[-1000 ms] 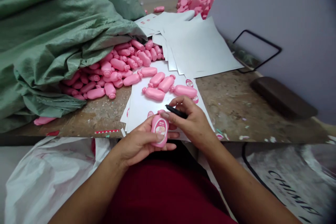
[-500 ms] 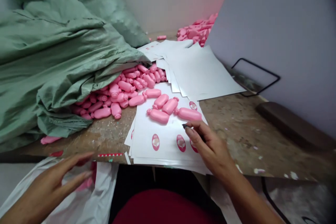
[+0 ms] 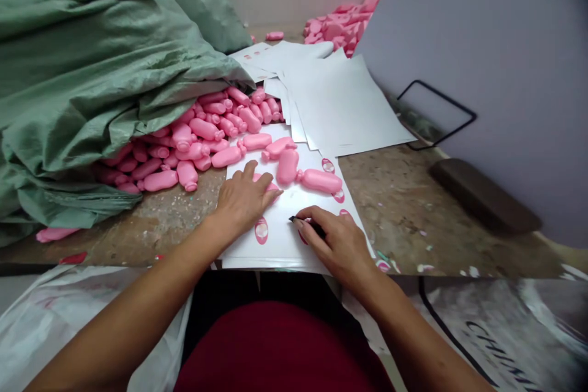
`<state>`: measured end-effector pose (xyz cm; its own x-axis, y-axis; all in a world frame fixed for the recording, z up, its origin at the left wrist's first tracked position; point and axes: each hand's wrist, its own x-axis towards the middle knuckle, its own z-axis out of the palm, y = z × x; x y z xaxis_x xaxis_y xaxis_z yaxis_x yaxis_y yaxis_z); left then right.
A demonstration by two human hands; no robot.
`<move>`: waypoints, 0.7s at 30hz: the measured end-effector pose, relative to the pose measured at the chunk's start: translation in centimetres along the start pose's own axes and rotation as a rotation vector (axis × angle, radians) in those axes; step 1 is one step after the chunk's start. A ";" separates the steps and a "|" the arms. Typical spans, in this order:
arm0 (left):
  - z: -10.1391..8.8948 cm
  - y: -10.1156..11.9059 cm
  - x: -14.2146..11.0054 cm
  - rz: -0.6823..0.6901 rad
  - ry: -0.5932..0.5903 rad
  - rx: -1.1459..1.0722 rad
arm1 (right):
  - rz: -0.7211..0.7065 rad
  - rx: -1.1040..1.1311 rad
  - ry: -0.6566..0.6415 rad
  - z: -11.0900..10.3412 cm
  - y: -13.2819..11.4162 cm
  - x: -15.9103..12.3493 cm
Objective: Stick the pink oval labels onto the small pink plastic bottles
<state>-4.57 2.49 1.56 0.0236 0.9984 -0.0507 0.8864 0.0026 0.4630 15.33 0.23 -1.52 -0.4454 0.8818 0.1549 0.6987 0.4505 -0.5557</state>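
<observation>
My left hand [image 3: 243,199] curves over a pink bottle-shaped plastic piece [image 3: 265,181], fingers and thumb around it; much of the piece is hidden. My right hand [image 3: 333,236] is closed on a small dark pointed tool [image 3: 293,219]. Only the tool's tip shows, over the white label sheet [image 3: 243,248], so its exact kind cannot be told. Pink oval labels [image 3: 261,230] are on this sheet, some partly covered by the right hand. Several more pink pieces [image 3: 321,180] lie on the sheet just beyond my hands.
A heap of pink pieces [image 3: 202,128] spills from a green sack [image 3: 92,73] on the left. Blank white sheets [image 3: 353,110] lie behind the label sheet. On the right are a bent black wire frame [image 3: 473,116] and a dark brown block [image 3: 482,196]. A white plastic bag [image 3: 156,343] hangs below the table edge.
My left hand has moved from above the white bag up onto a pink piece on the sheet. My right hand has shifted slightly left with the dark tool. The view has tilted down.
</observation>
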 end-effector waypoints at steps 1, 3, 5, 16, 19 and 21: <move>0.0 -0.4 -0.1 0.004 0.006 0.021 | -0.007 -0.015 -0.005 0.1 0.2 0.0; -0.1 -1.0 -0.4 -0.002 0.021 0.024 | -0.008 -0.043 -0.006 0.3 0.5 0.2; 0.0 -1.4 -0.9 -0.019 0.064 -0.066 | 0.009 -0.057 0.000 0.3 0.9 0.5; 1.4 -0.9 -4.7 -0.503 0.280 -1.528 | -0.039 -0.024 -0.025 1.3 -2.0 1.0; 1.6 -1.0 -4.6 -0.538 0.276 -1.584 | -0.068 -0.103 -0.034 2.2 -2.4 1.2; 1.6 -1.1 -4.6 -0.539 0.267 -1.583 | -0.076 -0.157 -0.030 2.6 -2.3 1.3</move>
<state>-4.88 -2.15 -0.16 -0.3240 0.8461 -0.4232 -0.5349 0.2051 0.8197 11.70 -0.07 -2.11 -0.5149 0.8410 0.1658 0.7404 0.5339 -0.4084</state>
